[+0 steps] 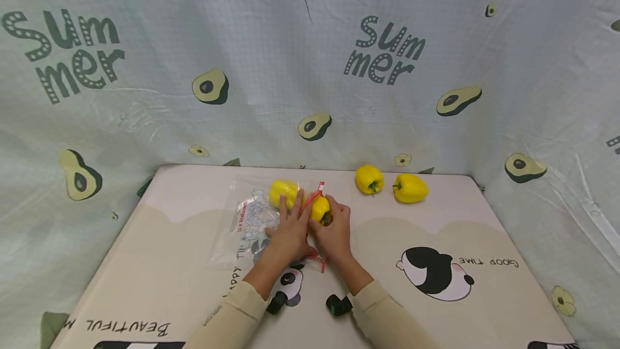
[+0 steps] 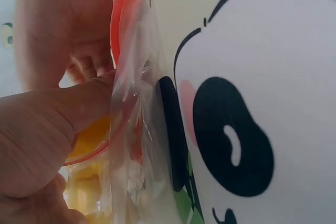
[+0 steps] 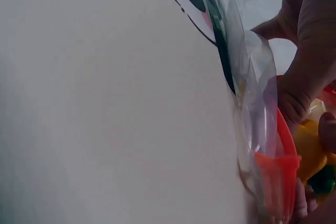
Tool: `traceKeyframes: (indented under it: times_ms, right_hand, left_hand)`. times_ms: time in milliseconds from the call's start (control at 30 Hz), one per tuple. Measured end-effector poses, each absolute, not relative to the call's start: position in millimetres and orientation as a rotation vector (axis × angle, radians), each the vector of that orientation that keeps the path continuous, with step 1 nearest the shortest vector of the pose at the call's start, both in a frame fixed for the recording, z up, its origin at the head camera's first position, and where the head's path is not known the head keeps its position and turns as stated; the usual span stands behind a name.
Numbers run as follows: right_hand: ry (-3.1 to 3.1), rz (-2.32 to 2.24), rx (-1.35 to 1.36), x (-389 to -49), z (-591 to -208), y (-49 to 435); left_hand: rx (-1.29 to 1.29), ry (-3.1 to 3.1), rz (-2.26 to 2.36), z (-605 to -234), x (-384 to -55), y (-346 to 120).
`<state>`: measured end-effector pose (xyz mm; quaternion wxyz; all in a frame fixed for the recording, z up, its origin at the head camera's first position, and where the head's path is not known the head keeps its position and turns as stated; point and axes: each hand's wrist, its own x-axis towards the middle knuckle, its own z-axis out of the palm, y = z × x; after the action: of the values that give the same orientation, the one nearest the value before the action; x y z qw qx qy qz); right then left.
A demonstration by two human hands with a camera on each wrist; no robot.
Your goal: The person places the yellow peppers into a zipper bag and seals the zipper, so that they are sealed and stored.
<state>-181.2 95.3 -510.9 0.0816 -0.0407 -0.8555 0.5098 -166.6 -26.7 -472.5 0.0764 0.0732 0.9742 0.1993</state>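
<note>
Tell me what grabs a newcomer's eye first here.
Probably the bright yellow: the right hand grips one pepper at the mouth of a clear bag, and another pepper lies inside it. Two loose peppers sit near the far edge of the table, to the right. Behind, a pale cloth shows avocados and big "Summer" lettering.

Bright, even head view, dim right wrist view, glints on bag [image 3: 262, 103]

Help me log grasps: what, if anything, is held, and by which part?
The right hand holds a yellow pepper by its sides, near the stem. The left hand touches the bag at its red-edged mouth, fingers outstretched.
</note>
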Motion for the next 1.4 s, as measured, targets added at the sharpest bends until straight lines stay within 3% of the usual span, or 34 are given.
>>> traceKeyframes:
  times_ms: [1400]
  right_hand:
    - [-2.827,1.591,0.019,-209.1,-503.7,107.1]
  left_hand:
    - [0.183,2.884,0.603,-466.8,-174.4,-35.8]
